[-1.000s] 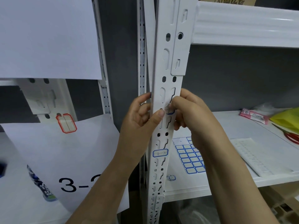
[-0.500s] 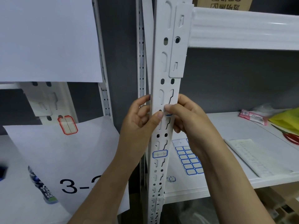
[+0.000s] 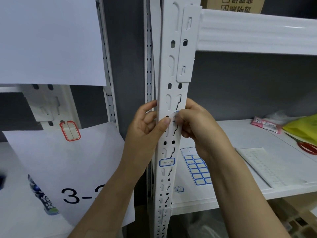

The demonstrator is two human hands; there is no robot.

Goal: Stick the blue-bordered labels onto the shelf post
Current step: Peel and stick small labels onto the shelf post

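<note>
1. Shelf post [image 3: 171, 93], the landmark: white, slotted, upright at centre. All places below are given relative to it.
2. Label in hand [image 3: 174, 117]: a blue-bordered label, mostly hidden, lies against the post face at mid-height. I judge the step in hand to be pressing this label flat.
3. My left hand [image 3: 145, 126] wraps the post from its left; the thumb presses the label's left edge, the other fingers curl behind the post.
4. My right hand [image 3: 195, 124] comes from the post's right; its fingers [image 3: 180, 118] are narrowed onto the label's right end, pinching it to the metal.
5. Stuck label [image 3: 166, 162]: already on the post face, below my hands.
6. Label sheet [image 3: 197, 167]: on the white shelf [image 3: 257, 134] just right of the post, with unused blue-bordered labels. The next move calls for smoothing this label, then peeling another from the sheet.
7. Surroundings: a paper sheet marked "3-" [image 3: 68, 169] and a red-bordered label [image 3: 70, 131] left of the post; a yellow bag [image 3: 305, 127] and a pink packet [image 3: 265, 124] far right on the shelf; a grey wall behind.
</note>
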